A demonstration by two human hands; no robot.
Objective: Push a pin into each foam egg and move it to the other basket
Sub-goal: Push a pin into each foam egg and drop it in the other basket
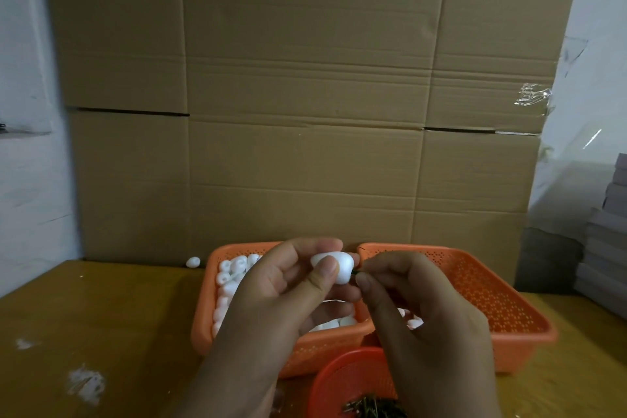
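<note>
Before plain cardboard (pixel 305 95), left hand (pixel 281 292) holds foam egg (pixel 341 265); right hand (pixel 417 309) pinches pin (pixel 357 272).

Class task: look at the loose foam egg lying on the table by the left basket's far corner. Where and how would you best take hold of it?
Pinch the loose foam egg across its narrow middle with thumb and fingertips, coming from above. It lies on its side on the table, clear of the left basket, with cardboard close behind, so the top and both flanks look free. Grip lightly; foam probably dents.
</note>
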